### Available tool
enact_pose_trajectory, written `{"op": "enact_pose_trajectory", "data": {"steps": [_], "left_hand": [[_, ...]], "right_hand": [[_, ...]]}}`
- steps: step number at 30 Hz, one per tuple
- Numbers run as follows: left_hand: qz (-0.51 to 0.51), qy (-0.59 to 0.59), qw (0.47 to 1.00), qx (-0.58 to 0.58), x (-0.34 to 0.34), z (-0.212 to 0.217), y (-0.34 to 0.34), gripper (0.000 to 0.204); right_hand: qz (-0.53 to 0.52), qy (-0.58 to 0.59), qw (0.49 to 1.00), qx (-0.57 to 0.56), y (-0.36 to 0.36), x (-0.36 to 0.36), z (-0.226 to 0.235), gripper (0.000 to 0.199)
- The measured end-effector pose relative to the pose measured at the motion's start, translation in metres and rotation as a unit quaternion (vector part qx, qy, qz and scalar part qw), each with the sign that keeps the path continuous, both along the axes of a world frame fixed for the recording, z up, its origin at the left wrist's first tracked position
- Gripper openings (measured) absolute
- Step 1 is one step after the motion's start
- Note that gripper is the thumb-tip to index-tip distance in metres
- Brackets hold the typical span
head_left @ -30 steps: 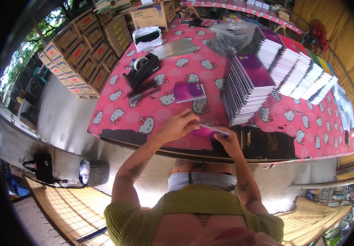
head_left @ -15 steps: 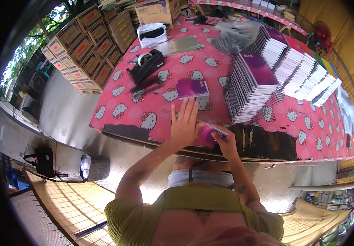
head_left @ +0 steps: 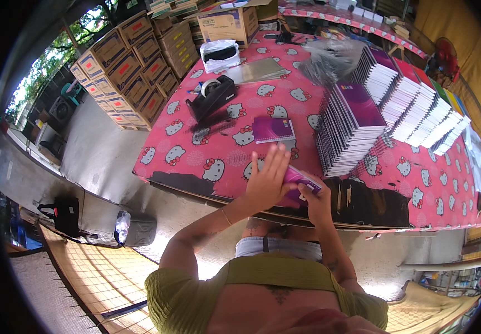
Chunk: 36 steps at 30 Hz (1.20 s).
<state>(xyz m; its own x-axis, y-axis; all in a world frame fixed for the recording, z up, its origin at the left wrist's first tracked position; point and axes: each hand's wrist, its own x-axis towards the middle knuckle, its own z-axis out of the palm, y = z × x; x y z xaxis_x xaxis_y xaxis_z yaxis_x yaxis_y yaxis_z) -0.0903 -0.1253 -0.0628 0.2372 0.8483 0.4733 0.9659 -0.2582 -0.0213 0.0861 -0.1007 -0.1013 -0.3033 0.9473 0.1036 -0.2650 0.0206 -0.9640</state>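
At the table's near edge, my right hand grips a small purple notebook, thumb on top, holding it tilted. My left hand lies along the left side of that notebook with its fingers stretched out; whether the palm presses on it cannot be made out. Just beyond my fingertips another purple notebook lies flat on the pink table cover. To the right rises a tall stack of purple spiral notebooks, their black coils facing left.
Behind that stack run more notebook piles with red, green and yellow covers. Left of centre are a black tape dispenser and loose black coils. Clear sheets and crumpled clear plastic lie farther back. Cartons stand beyond.
My left hand has moved right, closer to the held notebook and my right hand. The whole view has shifted slightly. The flat notebook and the stacks stay in place on the table.
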Motion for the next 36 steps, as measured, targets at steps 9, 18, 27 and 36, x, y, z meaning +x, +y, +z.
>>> {"op": "enact_pose_trajectory", "data": {"steps": [9, 18, 27, 36], "left_hand": [[-0.047, -0.02, 0.998, -0.023, 0.003, -0.019, -0.011, 0.083], [-0.093, -0.073, 0.993, -0.017, 0.006, -0.041, -0.023, 0.08], [-0.172, -0.079, 0.981, -0.052, -0.025, -0.013, 0.025, 0.032], [-0.09, -0.014, 0.994, -0.062, 0.009, -0.071, -0.029, 0.083]], "right_hand": [[0.028, -0.036, 0.999, 0.014, 0.011, 0.005, 0.018, 0.028], [0.045, -0.064, 0.996, 0.033, 0.016, 0.009, 0.021, 0.024], [0.1, -0.174, 0.974, 0.107, 0.032, 0.005, -0.033, 0.025], [0.06, -0.165, 0.975, 0.137, 0.032, 0.001, -0.034, 0.031]]}}
